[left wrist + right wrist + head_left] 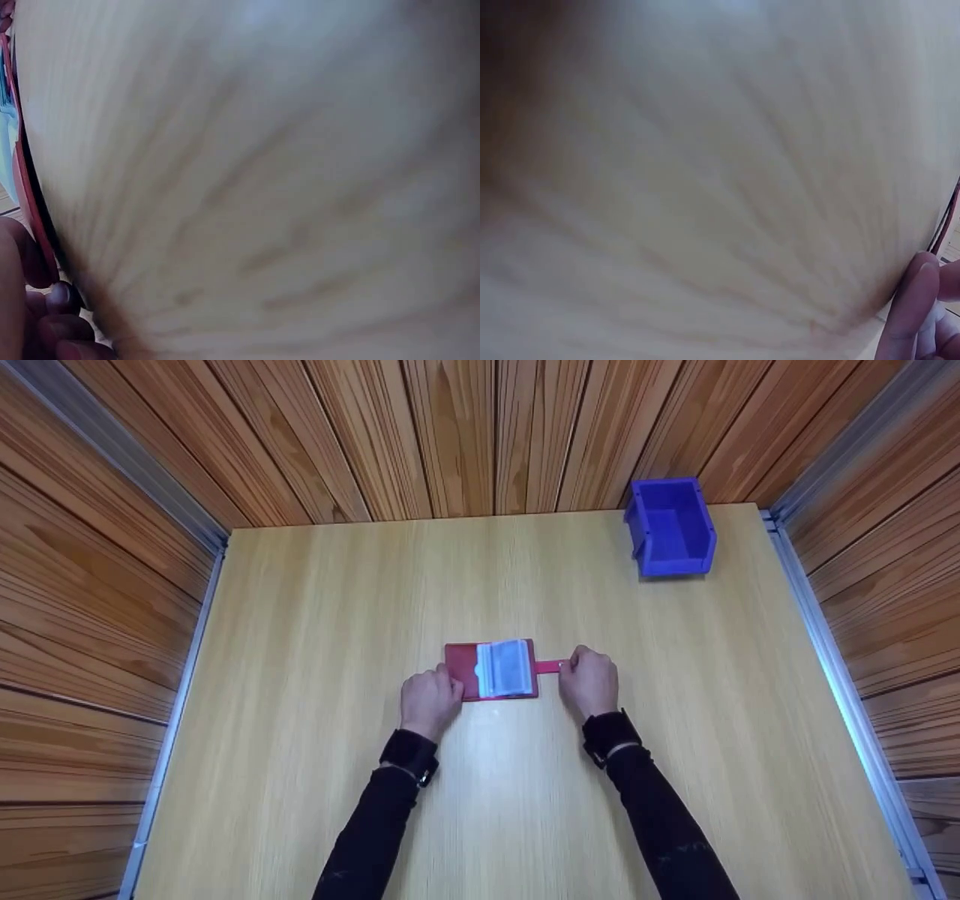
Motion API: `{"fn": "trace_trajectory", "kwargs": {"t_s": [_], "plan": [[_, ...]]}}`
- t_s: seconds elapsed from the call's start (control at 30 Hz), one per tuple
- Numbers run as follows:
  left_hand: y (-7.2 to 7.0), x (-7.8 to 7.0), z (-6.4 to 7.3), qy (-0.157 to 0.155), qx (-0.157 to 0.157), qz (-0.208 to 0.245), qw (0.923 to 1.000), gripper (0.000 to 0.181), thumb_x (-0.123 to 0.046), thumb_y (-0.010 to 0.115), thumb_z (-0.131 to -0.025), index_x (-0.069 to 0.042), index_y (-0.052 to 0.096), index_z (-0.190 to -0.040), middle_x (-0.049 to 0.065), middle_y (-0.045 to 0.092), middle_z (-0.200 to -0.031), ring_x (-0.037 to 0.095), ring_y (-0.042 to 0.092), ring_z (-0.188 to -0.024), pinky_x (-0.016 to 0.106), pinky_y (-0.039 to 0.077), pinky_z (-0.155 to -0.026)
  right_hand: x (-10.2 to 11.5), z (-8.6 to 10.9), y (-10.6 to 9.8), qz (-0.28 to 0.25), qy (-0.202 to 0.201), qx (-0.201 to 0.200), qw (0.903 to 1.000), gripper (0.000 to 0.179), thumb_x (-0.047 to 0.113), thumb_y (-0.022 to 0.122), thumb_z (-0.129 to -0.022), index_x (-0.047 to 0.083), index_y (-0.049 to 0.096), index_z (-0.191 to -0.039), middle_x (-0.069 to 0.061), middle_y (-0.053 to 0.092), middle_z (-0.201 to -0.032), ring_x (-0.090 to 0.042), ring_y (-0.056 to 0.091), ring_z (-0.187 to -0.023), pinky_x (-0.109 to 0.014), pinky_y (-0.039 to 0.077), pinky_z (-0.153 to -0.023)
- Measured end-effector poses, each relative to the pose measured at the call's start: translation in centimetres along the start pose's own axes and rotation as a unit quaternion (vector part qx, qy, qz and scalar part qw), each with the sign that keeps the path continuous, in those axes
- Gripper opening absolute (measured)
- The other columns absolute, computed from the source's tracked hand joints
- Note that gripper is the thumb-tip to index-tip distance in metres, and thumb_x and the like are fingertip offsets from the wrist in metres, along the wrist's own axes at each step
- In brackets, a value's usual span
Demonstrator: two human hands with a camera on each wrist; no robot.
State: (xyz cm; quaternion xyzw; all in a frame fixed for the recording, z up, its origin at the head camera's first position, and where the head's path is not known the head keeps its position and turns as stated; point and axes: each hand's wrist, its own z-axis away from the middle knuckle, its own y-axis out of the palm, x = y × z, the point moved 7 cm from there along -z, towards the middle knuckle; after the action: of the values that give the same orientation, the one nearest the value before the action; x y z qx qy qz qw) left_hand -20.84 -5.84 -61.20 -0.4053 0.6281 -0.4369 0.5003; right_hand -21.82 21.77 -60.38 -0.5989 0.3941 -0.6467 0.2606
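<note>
A red card holder point(466, 669) lies opened out on the table, its clear plastic card sleeves point(508, 668) showing on the right half. My left hand point(430, 701) pinches its lower left edge between thumb and curled fingers. In the left wrist view the red cover point(34, 202) runs up from the thumb and fingers point(66, 298). From the holder's right side a narrow red strap point(548, 667) with a snap stretches to my right hand point(591, 682), which pinches its end. The right wrist view shows the fingers point(915, 300) beside a thin dark red edge point(946, 217).
A blue plastic bin point(671, 529) stands at the back right of the light wooden table point(322, 607). Wood-plank walls point(450, 435) enclose the back and both sides, with metal rails point(184, 690) along the table's side edges.
</note>
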Motion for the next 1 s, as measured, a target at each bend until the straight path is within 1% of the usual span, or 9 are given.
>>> {"fn": "trace_trajectory", "kwargs": {"t_s": [0.1,0.4,0.53,0.6,0.7,0.77,0.83,0.9,1.0], "plan": [[-0.1,0.0,0.0,0.003,-0.009,-0.002,1.0000,0.020,-0.021,0.060,-0.091,-0.007,0.062,-0.078,0.009,0.062,-0.061,0.033,0.065,-0.057,0.048,0.054,-0.055,0.0,-0.1,0.0,-0.001,0.000,0.001,1.0000,0.020,0.009,0.064,-0.092,0.002,0.064,-0.074,-0.009,0.064,-0.068,-0.025,0.058,-0.063,-0.041,0.047,-0.059],[0.1,0.0,-0.1,0.000,-0.001,-0.007,1.0000,0.020,-0.020,0.059,-0.092,-0.006,0.063,-0.080,0.010,0.064,-0.063,0.034,0.066,-0.060,0.048,0.055,-0.056,0.0,-0.1,0.1,0.001,0.003,0.005,1.0000,0.020,0.011,0.063,-0.093,0.002,0.063,-0.075,-0.009,0.063,-0.069,-0.024,0.057,-0.063,-0.038,0.044,-0.058],[0.2,0.1,0.0,-0.005,0.010,-0.011,0.9999,0.020,-0.021,0.059,-0.092,-0.005,0.064,-0.082,0.010,0.064,-0.064,0.034,0.067,-0.061,0.048,0.054,-0.057,-0.2,-0.1,0.3,0.005,0.008,0.009,0.9999,0.020,0.011,0.063,-0.094,0.003,0.064,-0.075,-0.008,0.064,-0.069,-0.025,0.057,-0.064,-0.039,0.045,-0.059],[0.3,0.2,0.0,-0.010,0.016,-0.015,0.9997,0.020,-0.021,0.059,-0.093,-0.004,0.066,-0.086,0.011,0.066,-0.066,0.034,0.067,-0.062,0.048,0.055,-0.058,-0.2,0.0,0.4,0.008,0.010,0.013,0.9998,0.020,0.012,0.063,-0.094,0.004,0.064,-0.075,-0.008,0.064,-0.069,-0.025,0.058,-0.065,-0.039,0.045,-0.060],[0.1,0.1,-0.1,-0.010,0.015,-0.019,0.9997,0.027,-0.021,0.062,-0.092,0.001,0.070,-0.106,0.013,0.071,-0.079,0.033,0.069,-0.067,0.047,0.057,-0.061,-0.1,0.0,0.4,0.008,0.008,0.012,0.9999,0.021,0.012,0.063,-0.094,0.003,0.064,-0.075,-0.009,0.065,-0.069,-0.026,0.059,-0.065,-0.040,0.047,-0.061],[0.0,-0.1,-0.3,-0.004,0.010,-0.017,0.9998,0.034,-0.019,0.065,-0.090,0.001,0.066,-0.118,0.013,0.071,-0.093,0.032,0.069,-0.073,0.046,0.058,-0.063,-0.1,0.0,0.3,0.005,0.008,0.010,0.9999,0.021,0.012,0.063,-0.094,0.003,0.064,-0.075,-0.009,0.065,-0.069,-0.026,0.059,-0.065,-0.040,0.047,-0.060],[-0.2,-0.3,-0.5,0.012,0.003,-0.013,0.9998,0.039,-0.016,0.068,-0.089,-0.002,0.061,-0.124,0.012,0.068,-0.106,0.031,0.067,-0.083,0.045,0.059,-0.066,0.0,0.0,0.2,0.003,0.007,0.008,0.9999,0.021,0.011,0.063,-0.094,0.003,0.063,-0.074,-0.009,0.064,-0.068,-0.025,0.058,-0.064,-0.040,0.046,-0.059],[-0.3,-0.6,-0.7,0.032,-0.002,-0.009,0.9995,0.038,-0.012,0.070,-0.087,-0.003,0.058,-0.122,0.012,0.064,-0.115,0.031,0.065,-0.093,0.045,0.060,-0.069,0.0,0.0,0.2,0.001,0.005,0.004,1.0000,0.021,0.011,0.063,-0.093,0.003,0.063,-0.073,-0.008,0.063,-0.067,-0.025,0.058,-0.063,-0.039,0.046,-0.058],[-0.3,-1.0,-0.8,0.066,-0.006,-0.007,0.9978,0.034,-0.008,0.072,-0.086,-0.005,0.059,-0.117,0.012,0.063,-0.117,0.031,0.062,-0.102,0.045,0.059,-0.075,0.0,0.0,0.1,0.000,0.003,-0.001,1.0000,0.022,0.010,0.063,-0.093,0.004,0.061,-0.071,-0.007,0.063,-0.067,-0.024,0.058,-0.062,-0.039,0.045,-0.057]]}}
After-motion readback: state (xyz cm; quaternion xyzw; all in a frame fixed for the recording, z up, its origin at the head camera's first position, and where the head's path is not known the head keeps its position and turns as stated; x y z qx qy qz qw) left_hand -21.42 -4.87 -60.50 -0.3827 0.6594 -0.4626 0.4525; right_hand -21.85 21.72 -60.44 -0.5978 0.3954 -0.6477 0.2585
